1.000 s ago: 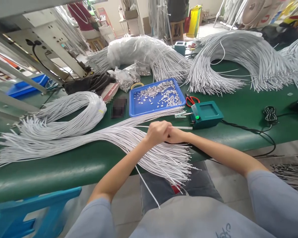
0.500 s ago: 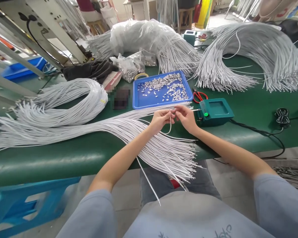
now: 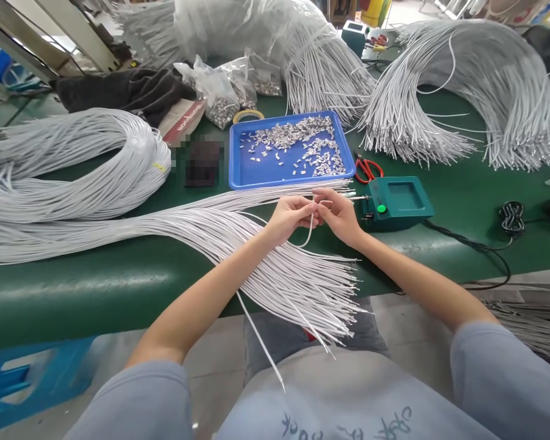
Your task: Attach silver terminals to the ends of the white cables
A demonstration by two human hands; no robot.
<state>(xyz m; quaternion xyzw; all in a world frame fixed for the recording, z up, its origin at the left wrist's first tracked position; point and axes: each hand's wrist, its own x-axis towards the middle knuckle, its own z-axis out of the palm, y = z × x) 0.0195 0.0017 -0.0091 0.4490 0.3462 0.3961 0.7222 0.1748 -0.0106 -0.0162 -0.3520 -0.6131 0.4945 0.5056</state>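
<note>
My left hand (image 3: 292,217) is closed in a pinch on a single white cable (image 3: 310,231), which hangs in a small loop below the fingertips. Against it, my right hand (image 3: 339,211) pinches at the same spot, fingertips meeting over the cable's end. Any small part between them is hidden. Under my forearm fans a bundle of white cables (image 3: 297,275), its tips toward the table's front edge. Just right of my right hand stands a green device (image 3: 401,201) with a bright green button and a thin metal shaft pointing at my hands.
A blue tray (image 3: 266,171) of small metal pieces lies behind my hands. Red-handled pliers (image 3: 369,170) rest beside it. Coiled cable bundles (image 3: 137,143) lie left, with more (image 3: 499,73) at the back right. A power cord (image 3: 512,218) runs along the green table (image 3: 119,305).
The view has shifted, so the table's left side appears lower and farther left. Both hands stay together at the cable, with fingers only slightly rearranged.
</note>
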